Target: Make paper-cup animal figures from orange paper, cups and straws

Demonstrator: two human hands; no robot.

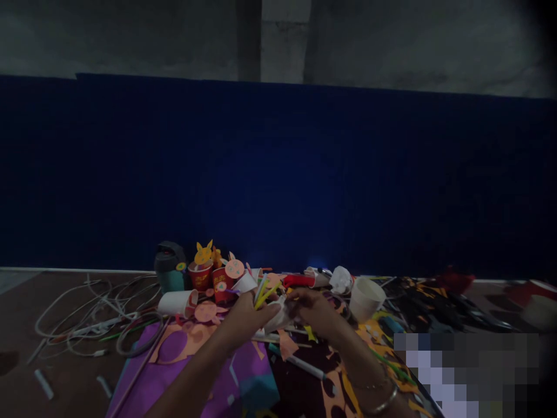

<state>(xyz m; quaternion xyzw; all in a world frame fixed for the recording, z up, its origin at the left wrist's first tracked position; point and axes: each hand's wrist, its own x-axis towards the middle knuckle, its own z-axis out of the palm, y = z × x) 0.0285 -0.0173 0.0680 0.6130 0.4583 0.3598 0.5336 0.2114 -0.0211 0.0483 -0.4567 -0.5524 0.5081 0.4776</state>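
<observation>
In the middle of the cluttered table, my left hand point(250, 318) is closed around several slim yellow and white sticks point(263, 295), which point up and to the right. A white crumpled piece that looks like thin paper point(275, 314) lies between my two hands. My right hand point(317, 312) has its fingers curled at the right edge of that white piece; its fingertips are dark and partly hidden. A white paper cup point(366, 299) stands just right of my right hand. Behind my hands lies a red item point(298, 281).
Red cups with paper animal faces point(202, 253) stand at the back left, by a teal and black bottle point(170, 267). White cables point(93, 316) sprawl on the left. Purple paper point(209, 377), a marker point(302, 366) and orange scraps point(335, 395) lie in front. A blue panel point(278, 174) rises behind.
</observation>
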